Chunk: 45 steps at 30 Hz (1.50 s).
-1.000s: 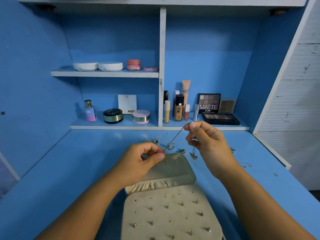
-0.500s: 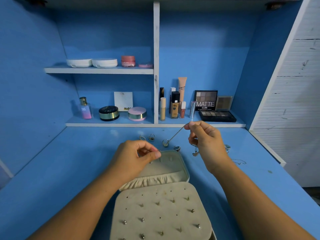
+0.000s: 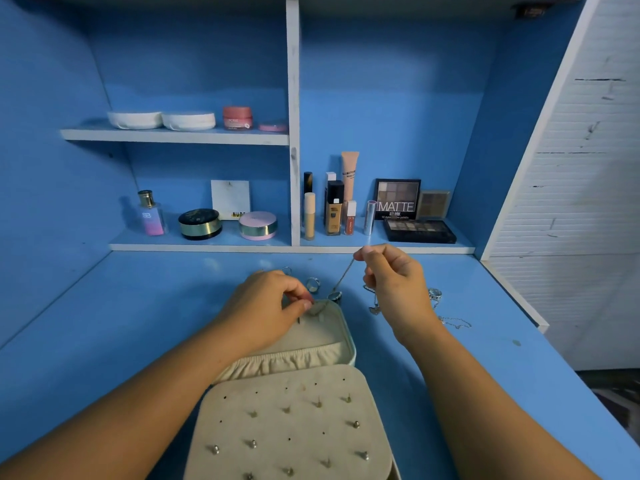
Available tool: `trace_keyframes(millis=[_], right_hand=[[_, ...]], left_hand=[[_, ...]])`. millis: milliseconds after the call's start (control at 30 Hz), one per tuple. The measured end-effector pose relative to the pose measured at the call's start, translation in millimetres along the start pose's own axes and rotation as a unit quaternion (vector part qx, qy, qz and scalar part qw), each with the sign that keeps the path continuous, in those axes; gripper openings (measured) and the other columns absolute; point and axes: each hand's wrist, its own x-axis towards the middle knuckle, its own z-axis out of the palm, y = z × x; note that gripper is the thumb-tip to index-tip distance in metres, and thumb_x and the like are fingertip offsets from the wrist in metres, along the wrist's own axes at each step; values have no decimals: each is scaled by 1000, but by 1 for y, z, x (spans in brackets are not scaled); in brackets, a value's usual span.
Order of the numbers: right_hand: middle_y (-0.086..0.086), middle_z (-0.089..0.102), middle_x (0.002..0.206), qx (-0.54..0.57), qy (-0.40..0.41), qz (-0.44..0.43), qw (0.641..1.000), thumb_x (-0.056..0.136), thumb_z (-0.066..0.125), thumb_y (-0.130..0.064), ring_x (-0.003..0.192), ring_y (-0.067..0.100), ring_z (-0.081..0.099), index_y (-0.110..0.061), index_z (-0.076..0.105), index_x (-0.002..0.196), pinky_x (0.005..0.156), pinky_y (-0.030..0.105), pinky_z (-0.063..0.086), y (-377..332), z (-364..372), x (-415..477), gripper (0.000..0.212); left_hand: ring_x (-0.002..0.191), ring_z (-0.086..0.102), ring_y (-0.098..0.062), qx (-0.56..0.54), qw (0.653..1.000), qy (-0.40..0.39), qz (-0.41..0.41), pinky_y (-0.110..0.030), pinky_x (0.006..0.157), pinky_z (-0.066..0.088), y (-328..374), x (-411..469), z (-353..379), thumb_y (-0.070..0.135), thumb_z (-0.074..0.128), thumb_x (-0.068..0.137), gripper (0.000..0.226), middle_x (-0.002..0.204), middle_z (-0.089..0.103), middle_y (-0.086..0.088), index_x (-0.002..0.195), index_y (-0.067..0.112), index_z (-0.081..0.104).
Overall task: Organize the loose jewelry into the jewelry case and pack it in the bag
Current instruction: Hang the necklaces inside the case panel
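Observation:
An open cream jewelry case [image 3: 332, 341] lies on the blue desk, its near panel [image 3: 294, 424] studded with several earrings. A thin silver chain [image 3: 341, 278] stretches between my hands. My left hand [image 3: 266, 306] pinches one end down at the far edge of the case lid. My right hand [image 3: 394, 282] pinches the other end raised above the desk. Loose rings [image 3: 313, 284] lie just beyond the case, one more ring [image 3: 434, 293] sits right of my right hand, and another chain [image 3: 455, 322] lies beside my right wrist. No bag is in view.
The desk [image 3: 138, 323] is boxed in by blue walls on the left and back. A low shelf [image 3: 291, 247] behind the jewelry carries bottles, compacts and a MATTE palette [image 3: 396, 199]. The desk's white right edge [image 3: 512, 296] drops off to the floor.
My left hand has lowered its end of the chain onto the far part of the case lid. My right hand stays raised with the other end.

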Motion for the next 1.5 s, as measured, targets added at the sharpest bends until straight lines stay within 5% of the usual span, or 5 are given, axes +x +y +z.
trace_keyframes(millis=[967, 1067, 1233, 1367, 1500], right_hand=[[-1, 48, 60, 5, -26, -35, 999, 92, 55, -17, 60, 15, 40, -18, 67, 68, 61, 33, 39, -2, -2, -3, 27], [-7, 62, 66, 8, -75, -50, 996, 92, 54, -11, 62, 10, 44, -19, 66, 65, 68, 27, 41, -7, -1, -6, 31], [0, 70, 76, 16, -202, -81, 976, 92, 55, -7, 74, 10, 60, -8, 67, 76, 71, 17, 47, -19, 3, -17, 21], [26, 63, 92, 23, -219, -104, 970, 86, 64, -15, 82, 27, 64, -13, 71, 78, 75, 26, 53, -24, 4, -21, 11], [18, 62, 93, -29, -205, -126, 970, 81, 68, -31, 90, 33, 61, -25, 73, 74, 86, 48, 51, -21, 4, -19, 10]], left_hand=[[100, 41, -13, 44, 997, -63, 24, -39, 92, 41, 8, -14, -1, 48, 69, 82, 9, 89, 51, 13, 79, 41, 65], [102, 42, -8, 14, 997, -68, 23, -39, 92, 43, 5, -15, -7, 57, 63, 74, 18, 93, 54, 16, 85, 42, 66], [118, 46, 4, -138, 987, -70, 36, -24, 100, 38, 11, -13, -16, 27, 58, 96, 27, 116, 59, 21, 107, 51, 55], [122, 52, 1, -243, 957, -144, 57, -28, 107, 38, 20, -16, -16, 26, 57, 89, 26, 123, 61, 13, 105, 44, 69], [113, 59, -2, -243, 956, -150, 70, -31, 106, 42, 19, -18, -23, 28, 61, 84, 19, 109, 66, 14, 92, 43, 71]])
